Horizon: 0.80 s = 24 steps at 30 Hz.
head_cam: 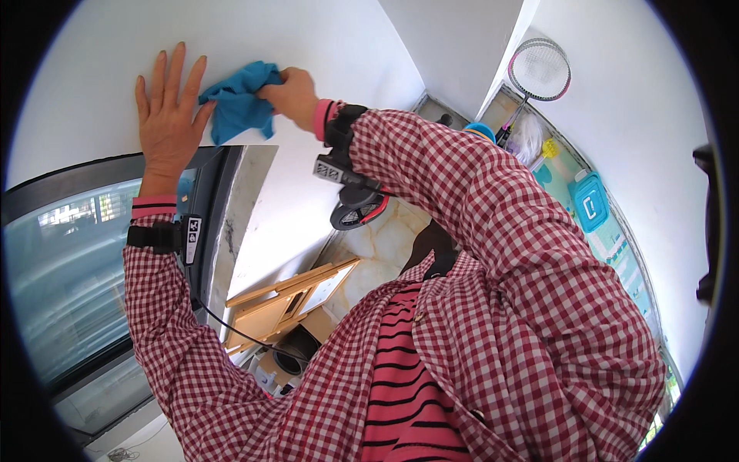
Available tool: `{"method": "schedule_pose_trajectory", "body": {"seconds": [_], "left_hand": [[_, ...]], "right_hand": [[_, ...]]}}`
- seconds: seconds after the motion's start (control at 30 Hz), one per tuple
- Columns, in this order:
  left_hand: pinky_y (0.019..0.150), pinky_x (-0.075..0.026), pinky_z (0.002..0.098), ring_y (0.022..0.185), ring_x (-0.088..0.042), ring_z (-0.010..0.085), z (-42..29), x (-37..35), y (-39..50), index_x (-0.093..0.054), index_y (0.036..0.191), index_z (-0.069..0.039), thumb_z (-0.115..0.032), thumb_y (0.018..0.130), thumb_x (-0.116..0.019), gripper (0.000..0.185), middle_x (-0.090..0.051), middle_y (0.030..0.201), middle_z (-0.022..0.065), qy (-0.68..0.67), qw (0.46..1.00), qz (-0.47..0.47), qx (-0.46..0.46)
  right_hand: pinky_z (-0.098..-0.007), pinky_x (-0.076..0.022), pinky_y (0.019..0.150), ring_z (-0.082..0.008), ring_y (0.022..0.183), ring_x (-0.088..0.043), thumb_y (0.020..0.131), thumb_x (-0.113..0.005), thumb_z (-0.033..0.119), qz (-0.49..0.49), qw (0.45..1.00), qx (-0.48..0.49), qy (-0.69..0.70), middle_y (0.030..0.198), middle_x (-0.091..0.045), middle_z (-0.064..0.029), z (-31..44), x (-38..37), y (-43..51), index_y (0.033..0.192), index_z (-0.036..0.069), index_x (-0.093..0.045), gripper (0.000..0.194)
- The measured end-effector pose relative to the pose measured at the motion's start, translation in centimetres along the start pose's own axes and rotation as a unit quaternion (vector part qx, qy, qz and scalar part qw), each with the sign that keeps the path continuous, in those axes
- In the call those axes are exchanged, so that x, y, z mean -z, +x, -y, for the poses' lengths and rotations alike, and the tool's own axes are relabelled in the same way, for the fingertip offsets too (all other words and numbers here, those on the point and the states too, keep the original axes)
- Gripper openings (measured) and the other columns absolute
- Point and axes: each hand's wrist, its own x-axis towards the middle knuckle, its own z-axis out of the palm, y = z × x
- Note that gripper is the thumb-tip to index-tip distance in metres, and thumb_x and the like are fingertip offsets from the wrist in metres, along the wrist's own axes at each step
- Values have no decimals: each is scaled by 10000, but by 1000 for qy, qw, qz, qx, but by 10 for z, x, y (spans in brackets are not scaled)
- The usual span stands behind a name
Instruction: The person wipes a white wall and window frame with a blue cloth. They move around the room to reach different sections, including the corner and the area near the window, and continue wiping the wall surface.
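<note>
My left hand [169,118] lies flat on the white wall [104,75], fingers spread, just above the dark window frame [121,168]. Beside it, my right hand [293,98] pinches a crumpled blue cloth [243,104] by its right side. The cloth rests against the wall, and its left edge reaches the thumb of my left hand. Its lower corners hang close to the top corner of the window frame. Both wrists carry black straps with small devices that bear printed codes.
Window glass [81,260] is at left. Below stand a wooden frame [288,300] and a small wheel [357,212] on the marbled floor [378,242]. Badminton rackets [540,69] lean on the right wall, near a plastic bag [525,138] and a turquoise box [589,202]. A cable [248,335] runs past my left sleeve.
</note>
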Motion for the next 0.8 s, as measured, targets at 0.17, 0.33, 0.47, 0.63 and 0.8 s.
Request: {"method": "schedule_pose_trajectory", "body": {"seconds": [0.17,0.33,0.47,0.63,0.8], "left_hand": [[1142,-187,509,1431,-250,233,4,8,-2,-399,1435,-299,-408,901,-604,582,-246,1565,-27,77,996,29,31],[1143,-192,494,1426,-255,228,8,27,3,-442,1407,-306,-420,917,-582,523,-267,1557,-38,112,991,4,68],[1137,-199,502,1395,-332,244,0,42,-11,-523,1343,-270,-381,907,-605,457,-384,1501,-21,101,990,-16,93],[1132,-191,522,1324,-442,294,-22,83,-44,-600,1235,-204,-278,901,-622,343,-516,1402,20,97,986,-45,124],[1146,-119,550,1276,-496,322,-77,114,-57,-643,1114,-178,-198,895,-615,222,-592,1313,52,51,981,-61,174]], "right_hand": [[-344,-529,609,-243,697,-666,722,-613,76,-152,988,-5,2,817,-688,-166,-33,58,23,1052,-45,-661,354],[-372,-522,722,-295,828,-656,729,-584,65,-276,952,101,-85,945,-674,-197,-34,59,43,1089,-33,-641,378],[-411,-449,943,-407,1077,-547,763,-563,54,-220,967,129,23,1161,-555,-250,-10,39,15,1254,-20,-507,500],[-489,-279,1108,-441,1326,-336,793,-691,139,17,929,361,-82,1425,-358,-264,24,2,-69,1344,-3,-435,624],[-512,-324,1053,-417,1283,-382,749,-690,64,51,820,539,-187,1399,-389,-218,28,17,-74,1297,53,-483,586]]}}
